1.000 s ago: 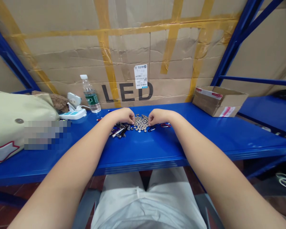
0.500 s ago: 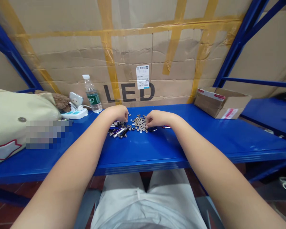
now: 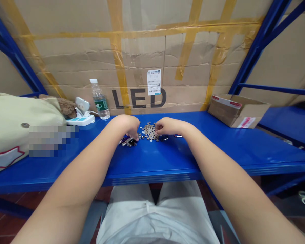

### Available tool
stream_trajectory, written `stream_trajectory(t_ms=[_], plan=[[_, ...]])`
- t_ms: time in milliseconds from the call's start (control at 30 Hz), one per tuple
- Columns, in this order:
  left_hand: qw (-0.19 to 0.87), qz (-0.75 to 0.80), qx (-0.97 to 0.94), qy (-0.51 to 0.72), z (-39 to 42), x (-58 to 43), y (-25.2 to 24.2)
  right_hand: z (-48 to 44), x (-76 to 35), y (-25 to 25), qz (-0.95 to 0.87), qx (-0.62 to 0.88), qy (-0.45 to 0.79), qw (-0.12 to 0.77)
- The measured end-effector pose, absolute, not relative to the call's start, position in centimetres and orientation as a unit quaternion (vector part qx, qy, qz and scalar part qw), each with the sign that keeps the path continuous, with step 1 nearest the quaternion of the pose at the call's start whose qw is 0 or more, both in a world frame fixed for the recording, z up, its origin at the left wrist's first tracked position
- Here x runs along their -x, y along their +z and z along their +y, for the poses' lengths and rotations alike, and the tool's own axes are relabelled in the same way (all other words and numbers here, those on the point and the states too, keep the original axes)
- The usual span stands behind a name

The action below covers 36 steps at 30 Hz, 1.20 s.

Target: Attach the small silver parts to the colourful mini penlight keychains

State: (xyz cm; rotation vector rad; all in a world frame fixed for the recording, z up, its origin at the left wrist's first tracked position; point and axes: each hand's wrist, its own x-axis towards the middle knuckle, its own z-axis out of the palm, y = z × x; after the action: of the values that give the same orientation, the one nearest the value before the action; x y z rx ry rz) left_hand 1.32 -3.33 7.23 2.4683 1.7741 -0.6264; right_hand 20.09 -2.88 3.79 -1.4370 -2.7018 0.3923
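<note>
A heap of small round silver button cells (image 3: 149, 131) lies on the blue shelf (image 3: 167, 159) in front of me. My left hand (image 3: 127, 124) is curled with its fingertips down on several small metal cylinders (image 3: 128, 141) left of the heap. My right hand (image 3: 167, 126) rests at the heap's right edge, fingers pinched together on the cells; what it pinches is too small to name. A dark small part (image 3: 164, 138) and a red-and-black piece (image 3: 178, 136) lie beside my right hand.
A water bottle (image 3: 99, 100), a white power strip with a charger (image 3: 81, 115) and a cream bag (image 3: 17, 125) stand at the left. An open cardboard box (image 3: 237, 110) sits at the right. A taped carton marked LED (image 3: 139, 57) walls the back.
My left hand has moved from the heap's left edge down onto the metal cylinders. My right hand has shifted slightly left along the heap.
</note>
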Motion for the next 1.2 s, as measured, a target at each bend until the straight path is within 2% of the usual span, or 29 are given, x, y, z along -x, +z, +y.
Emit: stream_trajectory(t_ms=[367, 733, 967, 1200], plan=[[-0.017, 0.6, -0.767, -0.227, -4.4, -2.7, 7.2, -2.9, -20.2, 3.8, -0.873, 0.472, 0.122, 0.028], [-0.054, 0.62, -0.778, 0.083, -3.5, -1.7, 7.9, -2.8, -20.5, 3.8, -0.886, 0.428, 0.172, 0.036], [-0.104, 0.552, -0.813, 0.156, -2.9, -3.1, 6.3, -3.1, -20.4, 4.0, -0.885, 0.43, 0.179, -0.018], [-0.088, 0.504, -0.848, 0.138, -1.9, -3.5, 4.7, -3.2, -20.3, 4.0, -0.891, 0.424, 0.16, -0.021]])
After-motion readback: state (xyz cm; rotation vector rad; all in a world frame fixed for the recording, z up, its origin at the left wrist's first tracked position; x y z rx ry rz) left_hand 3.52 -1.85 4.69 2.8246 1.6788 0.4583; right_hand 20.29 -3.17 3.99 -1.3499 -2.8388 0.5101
